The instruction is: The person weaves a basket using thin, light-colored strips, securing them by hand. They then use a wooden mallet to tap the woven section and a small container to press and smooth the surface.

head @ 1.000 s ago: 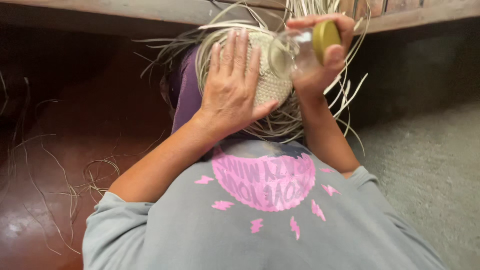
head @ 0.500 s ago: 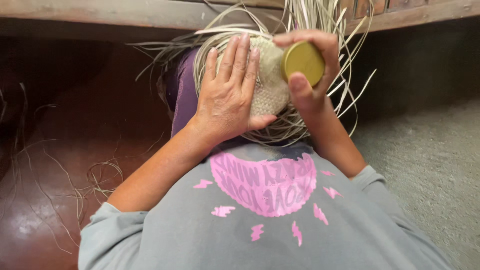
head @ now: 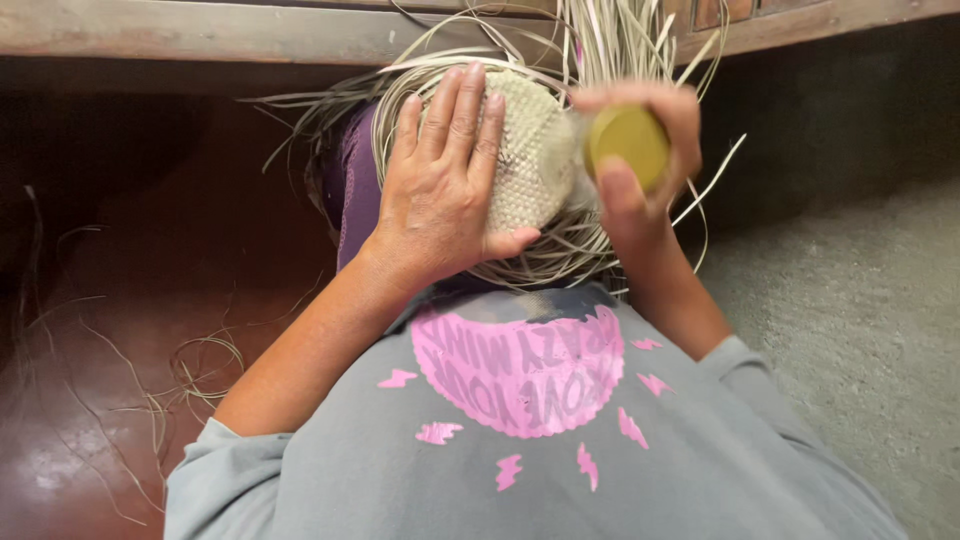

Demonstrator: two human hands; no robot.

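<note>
A round piece of pale woven mat [head: 530, 160] rests on my knee, with long loose straw strands [head: 610, 40] fanning out from its edges. My left hand [head: 440, 190] lies flat on the weave, fingers spread, thumb hooked under its near edge. My right hand [head: 640, 150] grips a clear glass jar with a gold lid [head: 627, 140], the lid facing me and the jar's glass body pressed against the right side of the weave.
A dark red polished floor [head: 120, 300] with stray straw strands [head: 190, 380] lies to the left. A grey rough surface [head: 860, 320] fills the right. A wooden beam [head: 200, 30] runs along the top. My grey shirt with a pink print [head: 520, 400] fills the bottom.
My right hand has brought the jar down from above the weave and turned it so the lid faces me, the jar pressed on the weave's right side. My left hand stayed put.
</note>
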